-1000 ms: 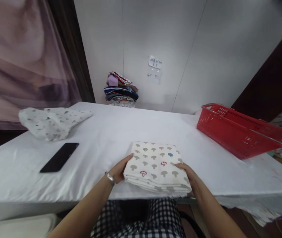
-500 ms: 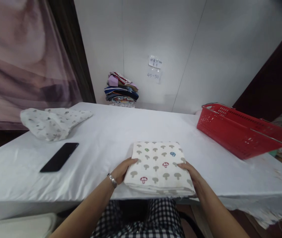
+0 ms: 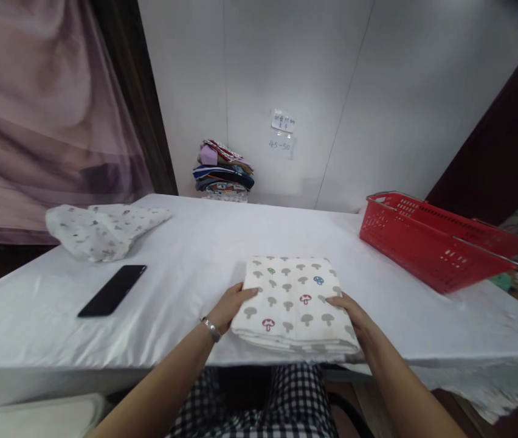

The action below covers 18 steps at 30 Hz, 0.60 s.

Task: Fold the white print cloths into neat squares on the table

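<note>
A folded white cloth point(image 3: 293, 304) printed with grey, red, blue and green mushrooms is at the table's front edge, in several layers. My left hand point(image 3: 230, 306) grips its left side, thumb on top and the other fingers hidden beneath. On the opposite side, my right hand point(image 3: 351, 315) holds the cloth the same way, thumb lying on the top layer. A metal watch or bracelet circles my left wrist.
On the white-covered table point(image 3: 222, 234) lie a black phone point(image 3: 113, 291) and a crumpled patterned white cloth point(image 3: 104, 230) at left. A red basket point(image 3: 436, 243) stands at right. Behind is a stack of folded fabrics point(image 3: 224, 170), with paper signs point(image 3: 281, 134) on the wall.
The folded cloth, still between both hands, has shifted very slightly away from me. The whole view has moved a little; both hands keep their grip.
</note>
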### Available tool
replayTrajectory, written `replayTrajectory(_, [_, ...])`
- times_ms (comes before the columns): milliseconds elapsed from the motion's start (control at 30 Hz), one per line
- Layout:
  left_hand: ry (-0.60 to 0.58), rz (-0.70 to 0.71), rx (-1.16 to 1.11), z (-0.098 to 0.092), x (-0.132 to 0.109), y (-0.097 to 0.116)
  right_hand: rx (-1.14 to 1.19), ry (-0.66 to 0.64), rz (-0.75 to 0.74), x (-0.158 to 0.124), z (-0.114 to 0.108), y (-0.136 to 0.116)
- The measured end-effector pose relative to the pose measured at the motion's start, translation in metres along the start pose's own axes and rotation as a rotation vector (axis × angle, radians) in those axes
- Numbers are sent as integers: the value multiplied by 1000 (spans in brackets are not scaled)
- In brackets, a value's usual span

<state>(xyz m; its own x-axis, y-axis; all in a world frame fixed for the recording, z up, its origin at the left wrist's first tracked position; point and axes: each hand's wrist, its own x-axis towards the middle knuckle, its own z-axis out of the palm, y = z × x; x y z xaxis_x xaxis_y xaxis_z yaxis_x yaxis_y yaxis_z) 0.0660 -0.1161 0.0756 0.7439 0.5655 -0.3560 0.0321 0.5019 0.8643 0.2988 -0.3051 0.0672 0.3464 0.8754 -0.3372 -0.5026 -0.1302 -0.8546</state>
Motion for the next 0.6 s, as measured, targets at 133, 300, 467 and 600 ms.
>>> replayTrajectory(133, [-23,-158,-112,-5,3,-5,51,49,-25,-4,1,-1])
replayTrajectory(300, [-64,-350,-282,-5,10,-6,134,62,-103,-17,19,-19])
replayTrajectory(467, [-132,-341,-225,3,21,-9,187,58,-218,-33,40,-49])
replayTrajectory(600, [-211,-272,-64,10,33,-17,175,122,-310,-45,40,-75])
